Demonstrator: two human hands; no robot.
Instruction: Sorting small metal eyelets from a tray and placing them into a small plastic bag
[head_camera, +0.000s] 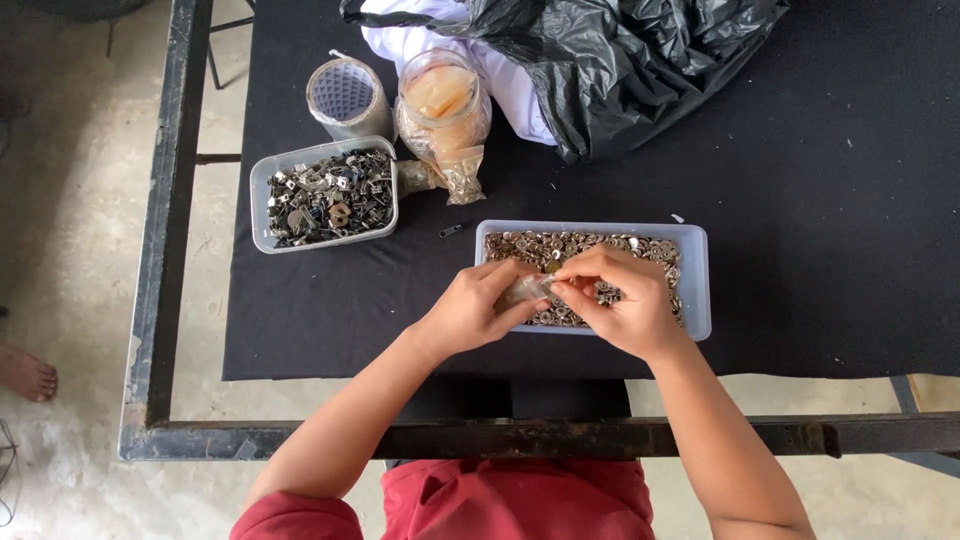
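Observation:
My left hand (478, 306) and my right hand (622, 298) meet over the near edge of a clear rectangular tray (695, 282) filled with several small brass-coloured metal rings. Between the fingers of both hands is a small clear plastic bag (527, 289), pinched from each side. The bag's contents are too small to make out. Both hands hover just above the rings in the tray.
A second clear tray (262, 200) of dark metal parts sits at the left. Behind it stand a roll of tape (347, 97) and a plastic-wrapped jar (441, 105). A black plastic bag (620, 60) over white cloth lies at the back. Black cloth (820, 200) covers the table; a bare foot (25, 373) shows at the far left.

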